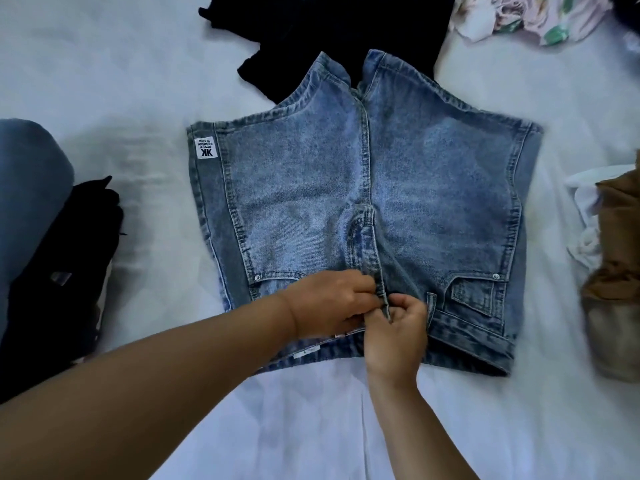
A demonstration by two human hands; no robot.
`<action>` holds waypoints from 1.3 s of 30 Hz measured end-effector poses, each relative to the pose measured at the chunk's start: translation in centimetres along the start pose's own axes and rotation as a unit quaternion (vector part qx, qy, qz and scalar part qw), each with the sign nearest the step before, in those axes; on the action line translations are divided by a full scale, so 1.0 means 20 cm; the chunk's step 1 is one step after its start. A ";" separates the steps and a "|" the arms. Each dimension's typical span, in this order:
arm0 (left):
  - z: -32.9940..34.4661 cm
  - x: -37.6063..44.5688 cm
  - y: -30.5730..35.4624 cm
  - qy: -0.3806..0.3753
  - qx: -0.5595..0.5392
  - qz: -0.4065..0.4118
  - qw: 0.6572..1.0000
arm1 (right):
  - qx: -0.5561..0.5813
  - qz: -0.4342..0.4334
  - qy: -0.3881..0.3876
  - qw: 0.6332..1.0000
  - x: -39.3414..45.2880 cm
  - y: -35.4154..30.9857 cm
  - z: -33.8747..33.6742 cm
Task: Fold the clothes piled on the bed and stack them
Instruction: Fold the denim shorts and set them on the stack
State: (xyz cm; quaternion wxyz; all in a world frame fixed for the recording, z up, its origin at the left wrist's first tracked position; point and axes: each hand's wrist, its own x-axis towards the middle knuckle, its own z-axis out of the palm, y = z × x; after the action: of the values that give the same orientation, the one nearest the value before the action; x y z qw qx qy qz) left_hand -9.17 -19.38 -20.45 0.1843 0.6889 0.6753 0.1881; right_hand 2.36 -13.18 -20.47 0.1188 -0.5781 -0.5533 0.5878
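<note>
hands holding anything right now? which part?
Both. The left hand and right hand pinch the denim shorts at the fly, by the waistband nearest the person; the shorts lie flat on the bed.

Illumination is soft, diffuse and cool. The white bed sheet [104, 81] is near overexposed left of the denim shorts [363, 188], with faint shadows in its wrinkles. Shorts are in focus; the brown garment [613, 271] right of them is blurred. Wide-angle distortion bows the edges
</note>
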 end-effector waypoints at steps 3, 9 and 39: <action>0.00 0.02 -0.03 -0.001 0.035 0.048 0.998 | 0.088 0.031 -0.011 0.996 0.00 -0.01 0.00; -0.05 0.07 -0.05 -0.016 0.191 0.174 0.966 | 0.102 0.019 -0.094 0.990 0.02 0.02 -0.05; -0.05 -0.08 0.32 -0.153 0.068 -0.287 0.943 | -0.601 -0.432 -0.085 0.667 0.21 -0.15 -0.68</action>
State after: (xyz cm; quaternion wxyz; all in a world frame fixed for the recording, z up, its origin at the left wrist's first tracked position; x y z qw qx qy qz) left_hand -4.15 -21.01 -16.34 0.2843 0.4974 0.8192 -0.0264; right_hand 10.70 -1.82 -16.54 -0.0608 -0.1683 -0.9822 0.0576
